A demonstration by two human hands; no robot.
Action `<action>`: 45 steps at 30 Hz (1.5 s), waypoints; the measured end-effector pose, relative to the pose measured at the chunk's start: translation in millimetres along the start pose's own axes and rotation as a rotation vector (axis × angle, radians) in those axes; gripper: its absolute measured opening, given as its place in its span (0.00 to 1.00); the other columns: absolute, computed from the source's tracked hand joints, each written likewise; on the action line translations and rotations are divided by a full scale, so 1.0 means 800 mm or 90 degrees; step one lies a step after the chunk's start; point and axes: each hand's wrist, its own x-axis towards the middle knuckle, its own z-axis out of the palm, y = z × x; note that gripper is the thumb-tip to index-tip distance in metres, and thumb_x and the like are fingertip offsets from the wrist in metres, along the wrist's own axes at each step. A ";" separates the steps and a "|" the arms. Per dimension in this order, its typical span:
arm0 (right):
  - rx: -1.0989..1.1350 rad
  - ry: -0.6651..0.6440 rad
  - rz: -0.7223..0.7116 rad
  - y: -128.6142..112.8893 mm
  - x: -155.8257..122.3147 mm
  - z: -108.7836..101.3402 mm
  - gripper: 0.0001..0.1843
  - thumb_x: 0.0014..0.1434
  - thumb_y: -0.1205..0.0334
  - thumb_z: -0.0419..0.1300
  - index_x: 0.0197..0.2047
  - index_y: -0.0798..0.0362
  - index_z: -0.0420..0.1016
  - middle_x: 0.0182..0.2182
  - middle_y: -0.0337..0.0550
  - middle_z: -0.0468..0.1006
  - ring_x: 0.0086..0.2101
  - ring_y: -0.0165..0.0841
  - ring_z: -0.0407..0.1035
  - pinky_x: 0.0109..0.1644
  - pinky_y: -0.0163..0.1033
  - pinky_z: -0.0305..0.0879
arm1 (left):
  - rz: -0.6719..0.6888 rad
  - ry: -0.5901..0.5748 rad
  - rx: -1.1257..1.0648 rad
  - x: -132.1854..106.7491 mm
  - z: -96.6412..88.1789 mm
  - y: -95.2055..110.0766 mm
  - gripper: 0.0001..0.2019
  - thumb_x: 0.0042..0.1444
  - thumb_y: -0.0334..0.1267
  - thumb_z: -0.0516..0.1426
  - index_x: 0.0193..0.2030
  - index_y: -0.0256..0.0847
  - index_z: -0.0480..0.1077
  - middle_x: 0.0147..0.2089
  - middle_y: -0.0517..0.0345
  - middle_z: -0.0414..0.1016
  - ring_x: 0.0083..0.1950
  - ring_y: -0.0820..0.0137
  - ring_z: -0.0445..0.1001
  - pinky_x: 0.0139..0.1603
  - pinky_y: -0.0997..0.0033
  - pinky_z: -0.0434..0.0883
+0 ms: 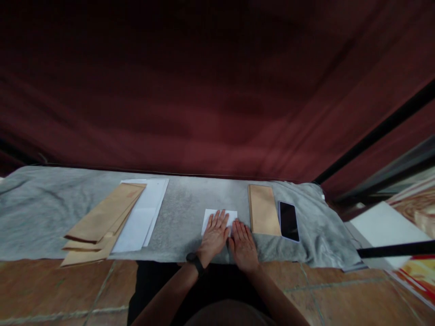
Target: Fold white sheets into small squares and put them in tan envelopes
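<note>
My left hand [215, 233] lies flat, fingers slightly spread, on the small white rectangular paper [233, 214] in front of me; my right hand [245, 248] rests flat at its right edge, thumb apart, and neither grips anything; the soft grey plush cloth [185, 210] beneath could give under uneven pressure, letting the paper skew or wrinkle; a careless rightward sweep might knock the flat brown rectangular paper stack [265, 210] nearby.

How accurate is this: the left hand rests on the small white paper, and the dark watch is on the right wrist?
Not quite: the head view shows the dark watch on the left wrist, not the right. The left hand does rest on the small white paper.
</note>
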 end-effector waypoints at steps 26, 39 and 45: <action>0.043 -0.054 -0.032 0.010 0.054 0.017 0.27 0.74 0.59 0.42 0.71 0.62 0.57 0.68 0.58 0.61 0.69 0.43 0.51 0.70 0.55 0.54 | 0.125 -0.030 0.026 0.000 -0.004 0.000 0.28 0.67 0.38 0.46 0.72 0.33 0.55 0.74 0.43 0.56 0.77 0.61 0.48 0.76 0.47 0.44; -0.055 -0.056 -0.093 0.014 0.043 0.020 0.30 0.74 0.56 0.39 0.73 0.63 0.53 0.70 0.60 0.55 0.69 0.48 0.51 0.70 0.58 0.49 | 0.118 -0.028 -0.004 -0.039 -0.022 -0.002 0.27 0.69 0.49 0.48 0.69 0.36 0.60 0.74 0.43 0.56 0.77 0.59 0.49 0.75 0.45 0.41; -0.064 -0.069 -0.079 0.015 0.041 0.021 0.31 0.74 0.57 0.38 0.74 0.64 0.50 0.71 0.60 0.53 0.70 0.46 0.49 0.70 0.57 0.48 | 0.106 -0.041 0.016 -0.051 -0.027 -0.001 0.32 0.68 0.57 0.46 0.71 0.37 0.57 0.76 0.42 0.51 0.77 0.56 0.47 0.74 0.41 0.39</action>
